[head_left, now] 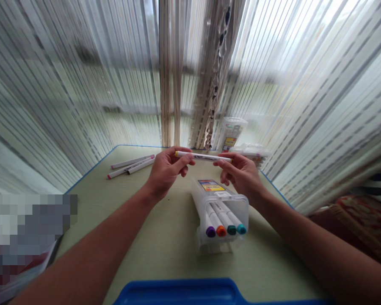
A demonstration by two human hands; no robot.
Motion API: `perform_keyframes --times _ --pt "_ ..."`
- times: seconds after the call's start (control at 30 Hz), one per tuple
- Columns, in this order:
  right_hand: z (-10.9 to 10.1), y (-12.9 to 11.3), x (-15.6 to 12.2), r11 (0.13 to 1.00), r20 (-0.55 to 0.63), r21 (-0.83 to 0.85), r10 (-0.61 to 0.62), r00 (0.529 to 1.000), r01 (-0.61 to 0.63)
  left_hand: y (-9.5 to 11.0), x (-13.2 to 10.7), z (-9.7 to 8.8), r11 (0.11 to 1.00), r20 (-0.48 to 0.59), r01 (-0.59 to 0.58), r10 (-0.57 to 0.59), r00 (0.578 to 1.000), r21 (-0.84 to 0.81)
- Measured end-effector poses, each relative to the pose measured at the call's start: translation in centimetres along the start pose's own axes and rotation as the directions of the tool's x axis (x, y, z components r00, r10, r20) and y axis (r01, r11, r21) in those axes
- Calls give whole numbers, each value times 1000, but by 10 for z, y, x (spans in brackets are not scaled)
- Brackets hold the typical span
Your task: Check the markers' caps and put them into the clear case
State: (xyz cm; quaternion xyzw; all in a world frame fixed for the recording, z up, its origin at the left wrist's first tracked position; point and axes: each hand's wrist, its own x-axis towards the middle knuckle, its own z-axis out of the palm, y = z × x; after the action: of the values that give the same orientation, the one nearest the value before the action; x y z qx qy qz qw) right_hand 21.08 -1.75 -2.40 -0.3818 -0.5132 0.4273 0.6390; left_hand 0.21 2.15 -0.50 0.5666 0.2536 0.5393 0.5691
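A white marker (205,157) with yellow ends is stretched level between my two hands, above the far part of the table. My left hand (169,168) pinches it near its left end, thumb in front. At the other end, my right hand (241,171) grips it between thumb and fingers. Below and nearer to me lies a clear plastic marker case (196,199), its open end facing me. Inside it are several white markers with purple, orange, dark green and turquoise caps (241,229). A yellow and red label (211,185) is on its upper side.
Several loose white markers (131,165) with pink ends lie at the table's left back. Another clear case (231,133) stands upright at the back right, beside a lying one (252,149). A blue tray edge (180,292) is at the front. String curtains (120,84) hang behind the table.
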Motion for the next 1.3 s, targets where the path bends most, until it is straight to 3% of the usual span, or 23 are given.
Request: perform_keyframes --times 0.77,1.3 --pt "0 1 0 995 28 37 95 995 -96 -2 3 -3 999 -49 5 -8 999 -45" --pt "-2 -1 4 937 35 205 282 959 -283 10 -10 11 996 86 -41 48 995 -76"
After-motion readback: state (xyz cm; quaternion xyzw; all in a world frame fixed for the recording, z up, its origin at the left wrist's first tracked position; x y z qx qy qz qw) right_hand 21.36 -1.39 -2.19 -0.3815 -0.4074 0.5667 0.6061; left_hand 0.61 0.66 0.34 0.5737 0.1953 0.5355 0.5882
